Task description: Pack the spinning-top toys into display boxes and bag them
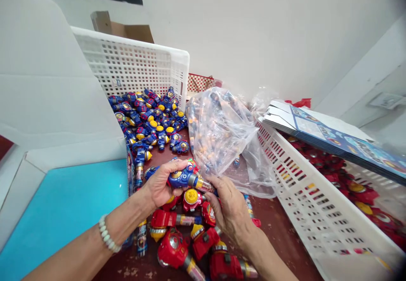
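Note:
My left hand [162, 183] is closed around a blue plastic toy [181, 179] with red and grey parts. From the toy's grey collar a clear tube [203, 184] with small coloured pieces inside sticks out to the right. The fingers of my right hand [231, 205] are closed on the far end of this tube; they partly hide it. Just below my hands lie several red toys [173, 247] with yellow tips, some with a tube [189, 220] fitted. A blue toy with a tube [139, 162] lies left of my hands, beside the white box.
An open white box [34, 156] with a blue bottom stands at left. Behind are a white basket [133, 61] and a heap of blue toys [150, 120]. A clear bag [218, 128] of tubes lies mid-table. At right, flat printed cartons [336, 135] rest on a basket [304, 192] of red toys.

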A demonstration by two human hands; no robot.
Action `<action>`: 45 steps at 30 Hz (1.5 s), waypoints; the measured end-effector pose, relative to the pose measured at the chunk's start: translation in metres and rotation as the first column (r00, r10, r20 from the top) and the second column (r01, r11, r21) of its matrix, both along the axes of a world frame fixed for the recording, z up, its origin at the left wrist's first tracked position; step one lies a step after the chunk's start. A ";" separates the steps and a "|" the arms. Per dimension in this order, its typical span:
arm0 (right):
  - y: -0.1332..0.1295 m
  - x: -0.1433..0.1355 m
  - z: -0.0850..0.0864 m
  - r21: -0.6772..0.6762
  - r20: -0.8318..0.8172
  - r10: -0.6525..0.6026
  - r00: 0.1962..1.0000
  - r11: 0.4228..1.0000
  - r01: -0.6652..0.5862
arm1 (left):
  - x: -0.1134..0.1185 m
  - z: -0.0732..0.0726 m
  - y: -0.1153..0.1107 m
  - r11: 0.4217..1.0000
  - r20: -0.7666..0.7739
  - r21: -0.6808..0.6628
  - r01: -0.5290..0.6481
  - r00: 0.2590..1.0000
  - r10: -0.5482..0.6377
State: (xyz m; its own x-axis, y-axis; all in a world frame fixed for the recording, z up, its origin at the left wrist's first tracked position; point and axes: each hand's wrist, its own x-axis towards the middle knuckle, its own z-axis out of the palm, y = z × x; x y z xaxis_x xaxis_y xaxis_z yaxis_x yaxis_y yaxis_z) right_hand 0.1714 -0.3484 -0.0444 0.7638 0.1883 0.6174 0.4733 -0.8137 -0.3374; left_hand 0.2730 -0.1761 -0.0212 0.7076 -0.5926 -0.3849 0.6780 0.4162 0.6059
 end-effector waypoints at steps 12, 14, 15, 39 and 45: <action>0.010 -0.006 0.004 0.767 -0.628 0.471 0.619 0.507 0.393 | -0.011 0.001 -0.003 0.892 0.771 0.322 -0.316 0.635 -0.053; 0.012 -0.005 0.005 0.731 -0.609 0.386 0.693 0.612 0.302 | -0.006 0.000 0.001 0.914 0.699 0.342 -0.217 0.709 -0.093; 0.012 -0.004 0.005 0.686 -0.555 0.293 0.779 0.691 0.229 | -0.004 0.000 0.002 0.923 0.653 0.341 -0.176 0.751 -0.097; -0.081 0.059 -0.015 0.259 -0.569 -0.231 0.790 0.861 0.438 | 0.054 -0.011 0.033 0.681 0.754 0.491 -0.543 0.657 -0.019; -0.153 0.103 -0.054 0.035 -0.582 -0.524 0.623 0.748 0.662 | 0.103 0.003 0.058 0.080 0.606 0.702 -0.708 0.535 -0.588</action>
State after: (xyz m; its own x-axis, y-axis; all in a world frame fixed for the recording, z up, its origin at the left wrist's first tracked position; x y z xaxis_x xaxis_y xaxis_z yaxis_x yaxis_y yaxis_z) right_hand 0.2742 -0.5013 -0.0980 0.8576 -0.5103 0.0642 -0.3848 -0.7195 -0.5781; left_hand 0.3758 -0.1180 -0.0182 0.9756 -0.1537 0.1568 -0.2110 -0.8533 0.4768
